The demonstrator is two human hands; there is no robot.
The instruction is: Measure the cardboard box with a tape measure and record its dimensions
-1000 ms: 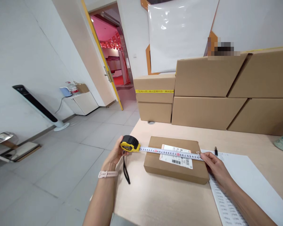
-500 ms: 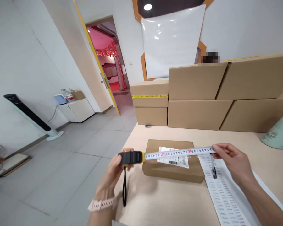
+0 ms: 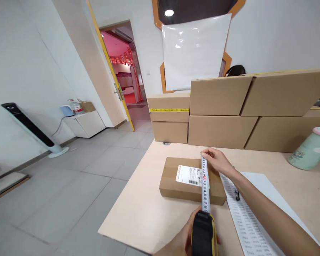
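My left hand (image 3: pixel 188 229) is wrapped round the black and yellow case of a tape measure (image 3: pixel 202 231), close to me in front of a small cardboard box (image 3: pixel 169 177). The white blade (image 3: pixel 205 192) runs out over the box's top, across its short side and partly over a white shipping label (image 3: pixel 185 175). At the far edge of the box, my right hand (image 3: pixel 216 160) pinches the blade's end. Beneath my right forearm lies a printed list (image 3: pixel 246 220) on paper, with a black pen (image 3: pixel 237 195) on it.
Large cardboard boxes (image 3: pixel 221 131) are stacked along the table's back. A mint-green tumbler (image 3: pixel 310 149) stands at the right. The table edge (image 3: pixel 122 217) drops to a tiled floor on the left. Behind the boxes, the top of a person's head (image 3: pixel 236 70) shows.
The tape measure has turned from lying along the box's length to crossing its width. My left hand came nearer and right; my right hand went left to the far edge. The blade is shorter.
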